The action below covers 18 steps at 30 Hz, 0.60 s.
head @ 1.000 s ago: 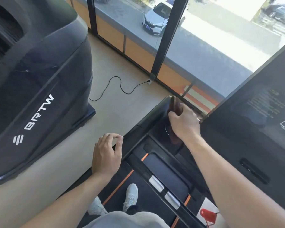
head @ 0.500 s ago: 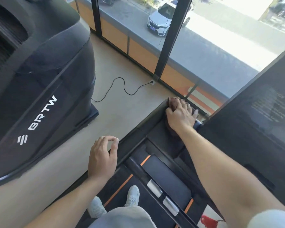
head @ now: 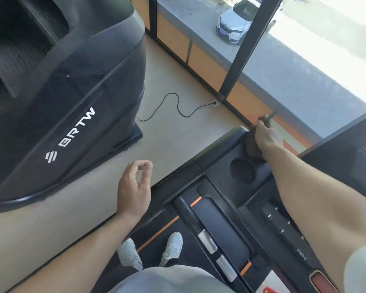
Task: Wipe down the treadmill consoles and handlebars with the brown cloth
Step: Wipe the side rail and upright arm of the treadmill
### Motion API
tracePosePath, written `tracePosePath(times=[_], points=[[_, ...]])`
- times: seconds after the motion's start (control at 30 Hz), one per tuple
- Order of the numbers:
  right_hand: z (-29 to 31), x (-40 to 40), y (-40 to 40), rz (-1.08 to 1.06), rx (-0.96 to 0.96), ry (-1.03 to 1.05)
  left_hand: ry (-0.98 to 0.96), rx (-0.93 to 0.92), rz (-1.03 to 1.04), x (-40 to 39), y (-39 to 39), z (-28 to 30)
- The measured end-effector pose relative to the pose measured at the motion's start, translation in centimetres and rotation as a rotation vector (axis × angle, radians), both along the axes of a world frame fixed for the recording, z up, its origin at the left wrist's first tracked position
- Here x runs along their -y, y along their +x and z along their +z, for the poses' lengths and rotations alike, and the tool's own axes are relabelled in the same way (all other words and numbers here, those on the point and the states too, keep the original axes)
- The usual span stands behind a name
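Observation:
My right hand [head: 266, 137] grips the brown cloth [head: 253, 148] and presses it on the far left corner of the black treadmill console [head: 218, 166], just past the round cup holder [head: 242, 171]. Most of the cloth is hidden under the hand. The black left handlebar [head: 218, 148] runs from that corner toward me. My left hand [head: 134, 187] hovers over the floor left of the handlebar, fingers loosely curled, thumb near the forefinger, holding nothing. An inner handlebar with silver sensors [head: 207, 241] lies below the console.
A large black machine marked BRTW [head: 68, 92] stands on the left. A black power cord [head: 173, 106] snakes across the beige floor to a socket by the window frame [head: 243, 49]. The dark screen [head: 344, 142] rises at right. My white shoes [head: 171, 249] stand on the belt.
My right hand slid the cloth from the cup holder area up to the console's far left corner. The left hand stayed hovering with curled fingers. The view shifted slightly left.

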State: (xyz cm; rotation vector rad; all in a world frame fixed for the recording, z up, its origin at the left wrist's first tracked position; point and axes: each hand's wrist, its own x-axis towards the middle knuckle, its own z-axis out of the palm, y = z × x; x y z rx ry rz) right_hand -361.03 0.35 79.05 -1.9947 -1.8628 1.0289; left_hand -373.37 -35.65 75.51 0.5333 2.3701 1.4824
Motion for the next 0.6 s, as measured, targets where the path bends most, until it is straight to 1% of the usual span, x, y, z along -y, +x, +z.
tracePosePath(times=[0.07,0.1,0.13,0.17,0.2,0.23,0.3,0.37,0.4,0.43,0.5,0.6], points=[[0.0,0.5,-0.8,-0.038,-0.206,0.081,0.034,0.009,0.082,1.8,-1.0,0.4],[0.2,0.9,-1.5,-0.019,-0.283,0.123,0.037,0.006,0.112,2.8,-1.4,0.5],[0.6,1.4,-2.4,0.052,-0.298,0.158,0.029,0.009,0.136,3.8,-1.7,0.6],[1.0,2.1,-3.7,0.187,-0.232,0.179,0.008,0.023,0.151,4.7,-1.9,0.6],[1.4,3.0,-5.0,0.383,-0.101,0.179,-0.023,0.048,0.157,5.4,-2.1,0.5],[1.6,4.1,-6.3,0.607,0.06,0.149,-0.061,0.074,0.154,6.0,-2.2,0.3],[1.5,7.6,-9.2,1.042,0.395,0.025,-0.125,0.1,0.134,6.7,-2.1,0.2],[0.6,12.1,-11.6,1.346,0.695,-0.042,-0.15,0.087,0.13,7.0,-1.9,0.4],[0.1,14.5,-12.5,1.439,0.76,-0.074,-0.145,0.075,0.137,7.0,-1.8,0.6],[-0.3,16.9,-13.3,1.496,0.753,-0.123,-0.133,0.065,0.149,7.1,-1.7,0.7],[-0.9,21.5,-13.6,1.588,0.644,-0.183,-0.093,0.061,0.173,7.2,-1.7,0.9],[-1.3,25.4,-12.2,1.648,0.518,-0.067,-0.051,0.078,0.168,7.0,-1.9,0.9]])
